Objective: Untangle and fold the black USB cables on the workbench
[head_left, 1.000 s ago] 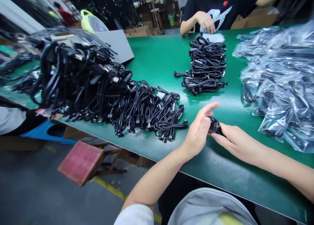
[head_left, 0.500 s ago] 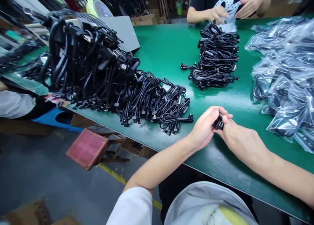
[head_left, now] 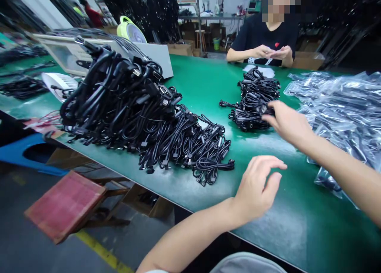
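Observation:
My left hand [head_left: 257, 187] hovers over the near part of the green table [head_left: 285, 225], fingers curved and thumb apart, with nothing in it. My right hand [head_left: 287, 120] reaches to the near end of a stack of coiled black cables [head_left: 257, 92]. Between its thumb and fingers is the dark end of a black cable [head_left: 267, 109]; the rest of that cable blends into the stack. To the left lies a long heap of tied black cables [head_left: 119, 102], highest at its far left. One coiled cable [head_left: 212, 164] rests at the heap's right end.
Clear plastic bags with cables [head_left: 342, 106] cover the table's right side. Across the table sits a co-worker [head_left: 268, 39], hands together. A grey panel [head_left: 159, 58] and green fan [head_left: 131, 30] stand behind the heap. A red-topped stool [head_left: 67, 205] stands below the table edge.
My hands have parted: the right moved forward to the cable stack with the black piece, and the left let go and opened. The view has tilted up, showing more of the co-worker.

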A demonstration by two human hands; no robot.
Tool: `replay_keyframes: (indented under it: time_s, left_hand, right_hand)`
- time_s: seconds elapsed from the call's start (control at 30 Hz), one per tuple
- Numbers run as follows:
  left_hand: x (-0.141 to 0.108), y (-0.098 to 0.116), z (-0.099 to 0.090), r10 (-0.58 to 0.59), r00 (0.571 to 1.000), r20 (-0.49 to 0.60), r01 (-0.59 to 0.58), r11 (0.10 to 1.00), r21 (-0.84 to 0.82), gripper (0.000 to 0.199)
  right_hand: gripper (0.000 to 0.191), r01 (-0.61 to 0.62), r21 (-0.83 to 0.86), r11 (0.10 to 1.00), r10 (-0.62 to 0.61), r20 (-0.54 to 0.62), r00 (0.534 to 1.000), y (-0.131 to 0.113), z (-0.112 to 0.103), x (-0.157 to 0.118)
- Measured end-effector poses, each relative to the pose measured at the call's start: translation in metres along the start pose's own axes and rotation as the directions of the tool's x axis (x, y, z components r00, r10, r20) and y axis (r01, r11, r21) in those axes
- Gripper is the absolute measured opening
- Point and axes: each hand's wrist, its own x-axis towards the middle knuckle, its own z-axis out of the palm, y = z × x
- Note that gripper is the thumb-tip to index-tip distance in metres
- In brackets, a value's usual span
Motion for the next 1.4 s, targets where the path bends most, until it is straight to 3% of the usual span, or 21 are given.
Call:
replay_keyframes:
  time_s: [0.07, 0.13, 0.23, 0.33, 0.43, 0.5, 0.6, 0.63, 0.8, 0.9, 0.97, 1.07, 1.1, 1.13, 1.17, 1.2, 1.27, 1.33, 1.4]
  left_hand:
    - [0.001, -0.005, 0.002, 0.079, 0.994, 0.077, -0.087, 0.99, 0.109, 0.021]
    - [0.003, -0.009, 0.003, 0.086, 0.995, 0.055, -0.094, 0.982, 0.166, 0.021]
    - [0.005, -0.013, 0.002, 0.039, 0.999, 0.019, -0.042, 0.982, 0.184, 0.02]
    - [0.005, -0.017, 0.004, 0.027, 0.995, 0.096, -0.045, 0.98, 0.193, 0.021]
    - [0.004, -0.022, 0.009, 0.117, 0.959, 0.259, -0.171, 0.965, 0.2, 0.025]
    - [0.005, -0.025, 0.013, 0.201, 0.896, 0.395, -0.295, 0.936, 0.194, 0.028]
    - [0.004, -0.028, 0.015, 0.263, 0.765, 0.588, -0.423, 0.893, 0.151, 0.033]
    - [0.001, -0.028, 0.015, 0.267, 0.753, 0.602, -0.433, 0.889, 0.147, 0.034]
    - [-0.038, -0.014, 0.015, 0.247, 0.802, 0.544, -0.393, 0.904, 0.17, 0.034]
    - [-0.066, -0.002, 0.01, 0.149, 0.812, 0.564, -0.311, 0.929, 0.202, 0.029]
    - [-0.08, 0.004, -0.002, 0.07, 0.849, 0.524, -0.212, 0.953, 0.215, 0.027]
    - [-0.09, 0.01, -0.027, -0.108, 0.959, 0.262, 0.063, 0.982, 0.175, 0.027]
    - [-0.09, 0.01, -0.035, -0.212, 0.965, 0.155, 0.198, 0.975, 0.102, 0.028]
    - [-0.089, 0.008, -0.043, -0.336, 0.938, 0.086, 0.339, 0.941, -0.015, 0.03]
    - [-0.086, 0.006, -0.048, -0.463, 0.882, 0.082, 0.471, 0.867, -0.163, 0.036]
    - [-0.081, 0.004, -0.052, -0.567, 0.812, 0.142, 0.58, 0.751, -0.315, 0.045]
    - [-0.069, 0.0, -0.05, -0.63, 0.692, 0.353, 0.707, 0.493, -0.507, 0.067]
    - [-0.055, 0.0, -0.038, -0.574, 0.653, 0.494, 0.748, 0.388, -0.538, 0.075]
    - [-0.042, 0.003, -0.02, -0.53, 0.667, 0.523, 0.744, 0.437, -0.506, 0.065]
  right_hand:
    - [0.044, -0.004, -0.027, 1.0, 0.003, -0.054, 0.999, 0.009, 0.006, 0.045]
    - [0.041, -0.021, -0.033, 0.999, 0.019, -0.082, 0.996, 0.019, 0.016, 0.075]
    - [0.043, -0.031, -0.009, 0.999, 0.03, -0.128, 0.991, 0.03, 0.023, 0.083]
    - [0.044, -0.012, 0.039, 0.999, 0.018, -0.179, 0.984, 0.026, 0.018, 0.051]
    - [0.032, 0.138, 0.139, 0.981, -0.125, -0.096, 0.987, 0.003, 0.012, -0.004]
    - [0.027, 0.253, 0.234, 0.939, -0.26, -0.003, 0.966, -0.015, 0.014, -0.041]
    - [0.028, 0.342, 0.361, 0.867, -0.38, 0.038, 0.924, -0.037, 0.019, -0.075]
    - [0.029, 0.356, 0.393, 0.848, -0.399, 0.031, 0.917, -0.043, 0.021, -0.079]
    - [0.03, 0.441, 0.441, 0.782, -0.483, -0.02, 0.876, -0.078, 0.028, -0.078]
    - [0.026, 0.514, 0.4, 0.758, -0.55, -0.029, 0.834, -0.104, 0.04, -0.078]
    - [0.018, 0.522, 0.377, 0.765, -0.545, -0.054, 0.837, -0.112, 0.047, -0.078]
    - [0.015, 0.51, 0.358, 0.782, -0.502, -0.125, 0.856, -0.101, 0.045, -0.081]
    - [0.016, 0.501, 0.357, 0.788, -0.481, -0.15, 0.864, -0.092, 0.041, -0.084]
    - [0.018, 0.493, 0.357, 0.793, -0.46, -0.18, 0.87, -0.081, 0.035, -0.088]
    - [0.02, 0.49, 0.352, 0.797, -0.442, -0.212, 0.872, -0.071, 0.028, -0.094]
    - [0.021, 0.503, 0.33, 0.799, -0.438, -0.255, 0.862, -0.06, 0.021, -0.102]
    - [0.024, 0.565, 0.24, 0.79, -0.473, -0.349, 0.809, -0.043, 0.01, -0.12]
    - [0.026, 0.646, 0.128, 0.753, -0.548, -0.423, 0.722, -0.032, 0.002, -0.138]
    - [0.029, 0.683, 0.101, 0.724, -0.565, -0.481, 0.67, -0.025, -0.001, -0.154]
